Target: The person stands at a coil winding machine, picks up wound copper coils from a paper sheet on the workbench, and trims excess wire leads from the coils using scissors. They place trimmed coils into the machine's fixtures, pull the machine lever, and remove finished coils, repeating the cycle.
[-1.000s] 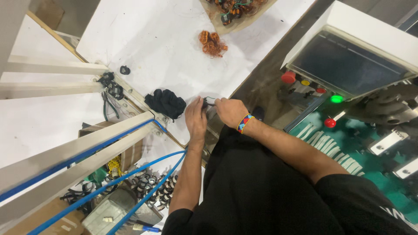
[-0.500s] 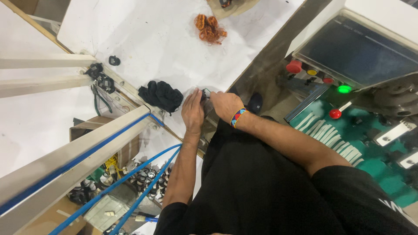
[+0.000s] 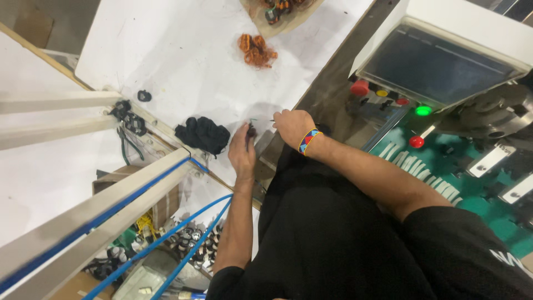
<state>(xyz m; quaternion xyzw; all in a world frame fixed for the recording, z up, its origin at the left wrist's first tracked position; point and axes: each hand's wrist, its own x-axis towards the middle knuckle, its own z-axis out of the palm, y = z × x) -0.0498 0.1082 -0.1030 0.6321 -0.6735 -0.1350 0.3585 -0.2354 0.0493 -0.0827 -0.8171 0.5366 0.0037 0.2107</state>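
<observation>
A small dark part (image 3: 251, 131) sits in the fingers of the left hand (image 3: 242, 150), just over the edge of the white table (image 3: 183, 61). The left hand is closed around it. A thin wire (image 3: 261, 120) runs from the part across to the right hand (image 3: 292, 125), which pinches its other end. A moment ago the two hands were pressed close together; now they have pulled a little apart, with the wire between them. The right hand is up and to the right of the part, and it wears a bright beaded band (image 3: 308, 140) on the wrist. Just left of the left hand lies a black cloth (image 3: 202, 135). Farther up the table is a bunch of orange coils (image 3: 255, 50). On the right stands a machine with a green light (image 3: 423, 110) and a red knob (image 3: 416, 141).
</observation>
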